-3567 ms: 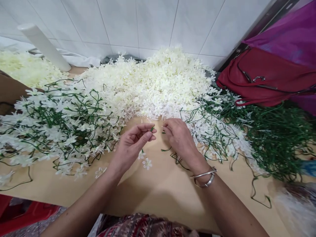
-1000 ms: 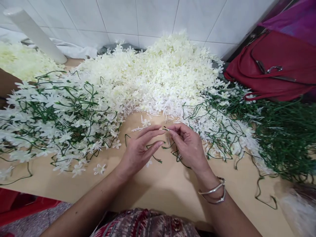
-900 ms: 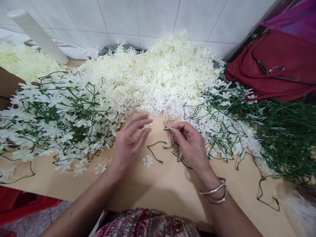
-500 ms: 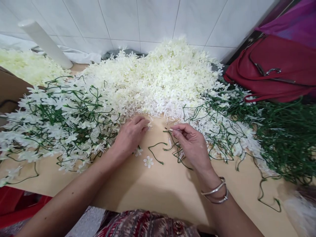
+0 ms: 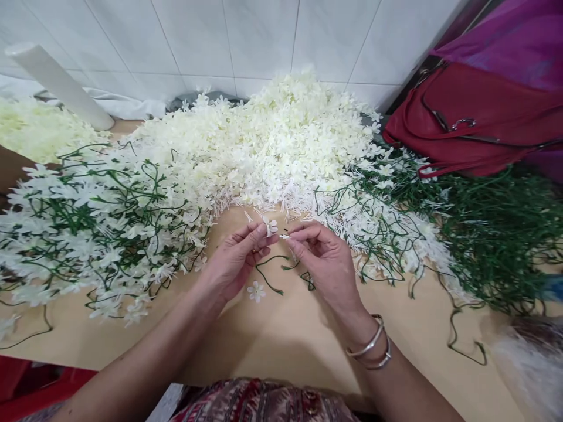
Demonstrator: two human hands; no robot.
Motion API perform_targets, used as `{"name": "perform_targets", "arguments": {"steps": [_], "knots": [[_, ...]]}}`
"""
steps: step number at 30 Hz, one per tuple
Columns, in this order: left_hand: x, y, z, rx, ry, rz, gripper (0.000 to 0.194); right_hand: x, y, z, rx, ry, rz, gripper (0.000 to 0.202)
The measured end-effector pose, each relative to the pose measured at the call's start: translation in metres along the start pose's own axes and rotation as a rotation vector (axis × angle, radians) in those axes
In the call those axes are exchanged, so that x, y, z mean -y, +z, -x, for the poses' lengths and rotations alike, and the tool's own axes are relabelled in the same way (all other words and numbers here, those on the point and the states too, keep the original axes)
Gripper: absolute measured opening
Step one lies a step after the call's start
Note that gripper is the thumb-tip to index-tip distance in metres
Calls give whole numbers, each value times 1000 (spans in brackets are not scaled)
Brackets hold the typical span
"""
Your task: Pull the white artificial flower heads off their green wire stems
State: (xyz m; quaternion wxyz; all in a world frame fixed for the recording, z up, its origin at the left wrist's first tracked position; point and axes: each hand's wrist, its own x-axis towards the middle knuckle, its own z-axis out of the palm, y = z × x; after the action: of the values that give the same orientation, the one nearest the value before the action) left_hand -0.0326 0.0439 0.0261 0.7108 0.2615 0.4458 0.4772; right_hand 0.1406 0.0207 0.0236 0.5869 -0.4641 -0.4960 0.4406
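Between thumb and fingers, my left hand point(image 5: 240, 255) pinches a small white artificial flower point(image 5: 270, 227). Close on its right, my right hand point(image 5: 323, 258) is closed on a thin white stamen piece point(image 5: 284, 237), whose tip points at the flower. The fingertips of both hands nearly meet above the table. Below them lie a loose green stem point(image 5: 268, 275) and a single white flower head point(image 5: 255, 291). More green stems point(image 5: 308, 280) lie partly hidden by my right hand.
A large heap of cream-white flowers point(image 5: 281, 129) is piled against the tiled wall. Stemmed white flowers point(image 5: 101, 228) cover the left, and bare green stems point(image 5: 492, 234) the right. A red handbag point(image 5: 475, 120) stands at the back right, a white roll point(image 5: 61, 85) at the back left.
My left hand has come back from the heap's edge with a flower, turning it up toward my right hand. My right hand keeps its pinch. The view has shifted slightly right.
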Motion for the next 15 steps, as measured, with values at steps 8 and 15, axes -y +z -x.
{"name": "perform_targets", "arguments": {"steps": [8, 15], "knots": [[20, 6, 10, 66, 16, 9, 30, 3, 6, 3, -42, -139, 253, 12], [23, 5, 11, 26, 294, -353, 30, 4, 10, 10, -77, -263, 493, 15]]}}
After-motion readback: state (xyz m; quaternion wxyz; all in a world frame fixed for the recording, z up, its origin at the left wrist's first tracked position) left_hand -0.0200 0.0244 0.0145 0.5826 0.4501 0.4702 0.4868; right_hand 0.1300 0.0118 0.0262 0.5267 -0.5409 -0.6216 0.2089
